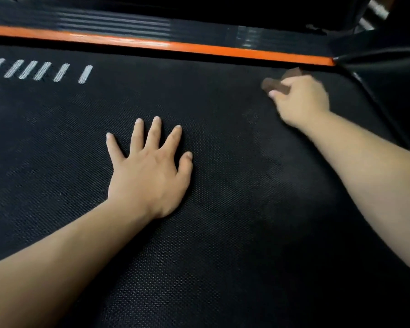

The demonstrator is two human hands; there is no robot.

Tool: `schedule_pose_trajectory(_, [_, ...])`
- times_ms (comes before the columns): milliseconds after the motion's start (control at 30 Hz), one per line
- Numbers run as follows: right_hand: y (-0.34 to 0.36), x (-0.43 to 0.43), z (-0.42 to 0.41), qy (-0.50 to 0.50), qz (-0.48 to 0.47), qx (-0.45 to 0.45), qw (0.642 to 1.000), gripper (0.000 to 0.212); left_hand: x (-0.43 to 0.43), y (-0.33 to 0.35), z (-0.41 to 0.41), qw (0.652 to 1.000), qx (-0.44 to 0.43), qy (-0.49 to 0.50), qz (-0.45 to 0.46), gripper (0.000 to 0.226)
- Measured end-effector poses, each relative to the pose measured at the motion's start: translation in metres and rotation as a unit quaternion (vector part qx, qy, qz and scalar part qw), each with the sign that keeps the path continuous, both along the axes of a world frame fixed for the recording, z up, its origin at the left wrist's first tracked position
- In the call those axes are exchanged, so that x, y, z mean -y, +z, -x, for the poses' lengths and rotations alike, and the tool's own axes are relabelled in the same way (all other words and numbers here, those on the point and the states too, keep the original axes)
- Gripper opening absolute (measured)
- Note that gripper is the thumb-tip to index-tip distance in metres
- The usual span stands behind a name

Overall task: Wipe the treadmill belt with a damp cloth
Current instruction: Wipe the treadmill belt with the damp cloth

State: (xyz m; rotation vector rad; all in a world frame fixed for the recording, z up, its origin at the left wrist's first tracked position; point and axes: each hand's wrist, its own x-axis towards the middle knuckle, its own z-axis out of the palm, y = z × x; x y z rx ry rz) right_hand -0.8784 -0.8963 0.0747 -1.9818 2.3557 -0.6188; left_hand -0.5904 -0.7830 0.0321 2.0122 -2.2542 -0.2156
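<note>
Head view shows my right hand (301, 98) curled round the brown cloth (276, 85), blurred but seemingly soft, light and best gripped bunched, at the belt's (223, 233) far right corner beside the orange rail (199, 49), while my left hand (149, 166) rests flat, fingers spread, mid-belt.

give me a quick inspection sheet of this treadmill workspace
surface: black textured treadmill belt, white stripes at far left
job's things: brown cloth on the belt, near the orange strip
clutter: nothing seen
hands: left hand flat on the belt, fingers spread; right hand grips the cloth
cables: nothing seen
surroundings: ribbed black side rail beyond the orange strip; dark cover at right
</note>
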Motion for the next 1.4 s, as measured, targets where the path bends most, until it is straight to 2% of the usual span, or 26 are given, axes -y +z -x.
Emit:
schedule_pose_trajectory(100, [-0.01,-0.06,-0.036,0.152,-0.019,0.019,0.988,0.023,0.001,0.0,0.0,1.0,-0.001,-0.001,0.002,0.072])
schedule_pose_trajectory(167, [-0.009,-0.081,-0.036,0.212,-0.021,-0.012,0.977,0.025,0.0,0.0,0.0,1.0,-0.001,0.003,0.002,0.071])
schedule_pose_trajectory(233, [-0.005,-0.056,-0.019,0.166,-0.015,-0.066,0.984,0.026,0.001,0.0,0.002,1.0,-0.001,0.002,0.0,0.069])
schedule_pose_trajectory(333, [0.0,-0.023,0.0,0.025,0.002,-0.026,0.999,0.029,0.0,-0.001,0.002,1.0,-0.001,0.001,0.004,0.069])
schedule_pose_trajectory(400, [-0.006,-0.039,-0.016,0.044,0.001,-0.026,0.999,0.029,0.0,-0.001,0.002,1.0,0.002,-0.002,0.002,0.069])
schedule_pose_trajectory(500, [-0.013,-0.108,-0.043,0.173,-0.008,0.028,0.984,0.028,0.001,-0.001,0.0,1.0,0.005,-0.002,0.007,0.07])
schedule_pose_trajectory(567, [-0.01,-0.119,-0.035,0.217,-0.016,0.002,0.976,0.026,0.001,-0.002,0.001,1.0,0.004,-0.002,0.006,0.069])
schedule_pose_trajectory(633, [-0.006,-0.092,-0.018,0.154,-0.009,-0.039,0.987,0.027,0.001,-0.001,0.001,1.0,0.004,-0.003,0.002,0.068])
schedule_pose_trajectory(700, [-0.004,-0.068,-0.005,0.051,-0.001,-0.023,0.998,0.031,0.001,-0.001,0.001,1.0,0.002,-0.004,-0.001,0.068])
schedule_pose_trajectory(733, [-0.005,-0.069,-0.009,0.034,0.006,-0.024,0.999,0.032,0.001,-0.001,0.0,1.0,0.002,-0.002,0.0,0.068])
schedule_pose_trajectory(800, [-0.016,-0.102,-0.032,0.083,0.007,-0.023,0.996,0.03,0.0,-0.002,0.001,1.0,0.003,-0.003,0.001,0.067])
schedule_pose_trajectory(900, [-0.013,-0.18,-0.061,0.242,-0.028,0.05,0.969,0.032,-0.001,0.001,0.001,1.0,0.002,-0.004,-0.001,0.066])
schedule_pose_trajectory(933, [-0.011,-0.184,-0.056,0.259,-0.044,0.034,0.964,0.033,0.0,0.001,0.0,1.0,0.001,-0.005,-0.003,0.066])
schedule_pose_trajectory(1000, [-0.01,-0.159,-0.033,0.215,-0.025,-0.017,0.976,0.034,0.001,0.001,0.001,1.0,0.004,-0.004,-0.006,0.066])
schedule_pose_trajectory(1067, [-0.01,-0.13,-0.009,0.089,-0.004,-0.029,0.996,0.032,0.001,0.0,0.001,1.0,0.003,-0.003,-0.006,0.066])
schedule_pose_trajectory(1133, [-0.013,-0.137,-0.015,0.055,0.001,-0.027,0.998,0.029,0.0,0.0,0.001,1.0,0.003,0.001,-0.005,0.067])
schedule_pose_trajectory(1233, [-0.018,-0.204,-0.05,0.168,0.019,0.013,0.986,0.029,0.0,0.0,0.002,1.0,0.004,0.002,0.0,0.066])
schedule_pose_trajectory(1300, [-0.012,-0.248,-0.059,0.266,-0.03,0.04,0.963,0.033,0.0,0.001,0.003,1.0,0.004,0.004,0.004,0.066])
schedule_pose_trajectory(1367, [-0.01,-0.244,-0.042,0.288,-0.048,0.016,0.956,0.038,0.0,0.0,0.003,1.0,0.001,0.003,0.003,0.066])
schedule_pose_trajectory(1400, [-0.011,-0.229,-0.03,0.252,-0.026,0.004,0.967,0.037,0.0,0.0,0.002,1.0,0.0,0.004,0.003,0.066])
